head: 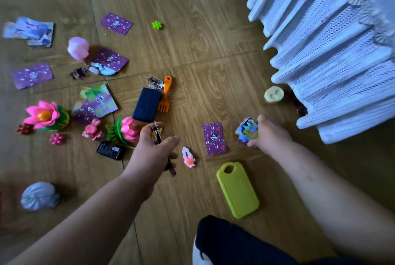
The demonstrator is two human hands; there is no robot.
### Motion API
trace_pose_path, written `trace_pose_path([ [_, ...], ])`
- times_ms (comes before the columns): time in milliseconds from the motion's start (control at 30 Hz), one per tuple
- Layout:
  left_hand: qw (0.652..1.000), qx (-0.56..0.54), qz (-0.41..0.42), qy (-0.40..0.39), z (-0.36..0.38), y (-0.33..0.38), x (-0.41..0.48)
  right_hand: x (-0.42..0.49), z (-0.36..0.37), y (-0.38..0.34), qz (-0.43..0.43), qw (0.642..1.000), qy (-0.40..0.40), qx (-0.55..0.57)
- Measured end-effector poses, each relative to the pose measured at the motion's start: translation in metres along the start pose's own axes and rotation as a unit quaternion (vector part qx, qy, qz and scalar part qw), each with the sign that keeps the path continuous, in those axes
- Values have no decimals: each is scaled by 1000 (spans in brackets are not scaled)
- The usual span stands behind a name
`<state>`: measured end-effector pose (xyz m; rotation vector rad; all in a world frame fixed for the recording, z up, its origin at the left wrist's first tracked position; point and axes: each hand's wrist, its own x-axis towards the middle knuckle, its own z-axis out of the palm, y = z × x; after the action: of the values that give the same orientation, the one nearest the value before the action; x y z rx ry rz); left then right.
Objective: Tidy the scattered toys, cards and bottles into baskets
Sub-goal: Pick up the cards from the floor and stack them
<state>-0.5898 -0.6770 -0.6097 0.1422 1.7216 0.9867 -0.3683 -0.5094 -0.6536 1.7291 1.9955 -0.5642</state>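
Note:
Toys and cards lie scattered on a wooden floor. My left hand (154,149) holds a thin stack of cards (158,136) edge-on, above a pink lotus toy (128,130). My right hand (265,134) grips a few colourful cards (248,130) near the bed skirt. A purple card (214,138) lies face down between my hands. A pink hair clip (188,157) and a lime green toy board (237,190) lie in front of me. Further purple cards (32,75) (116,23) lie to the left. No basket is in view.
A white lace bed skirt (333,51) fills the upper right. Also on the floor: a dark blue box (147,104), an orange toy fork (165,95), a second lotus (44,115), a black gadget (110,150), a cream round toy (273,93), a grey ball (39,196). My dark-clad knee (224,241) is at the bottom.

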Motion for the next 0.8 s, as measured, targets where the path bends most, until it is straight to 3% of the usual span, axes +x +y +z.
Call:
trace_pose_path([
  [133, 1000, 8, -1, 7, -2, -1, -1, -19, 18, -41, 2, 985, -31, 172],
  [200, 1000, 12, -4, 12, -6, -3, -3, -24, 34, -68, -17, 988, -44, 150],
  [367, 999, 11, 0, 39, -24, -12, -9, -22, 51, -101, -92, 995, -17, -32],
  [500, 998, 6, -13, 61, -44, -19, -12, -19, 56, -115, -125, 987, 38, -97],
  [633, 997, 0, -15, 72, -58, -29, -13, -21, 50, -122, -78, 996, 10, -38],
  [800, 995, -20, 6, 93, -75, -34, -17, -23, 42, -122, -88, 995, -38, 11],
])
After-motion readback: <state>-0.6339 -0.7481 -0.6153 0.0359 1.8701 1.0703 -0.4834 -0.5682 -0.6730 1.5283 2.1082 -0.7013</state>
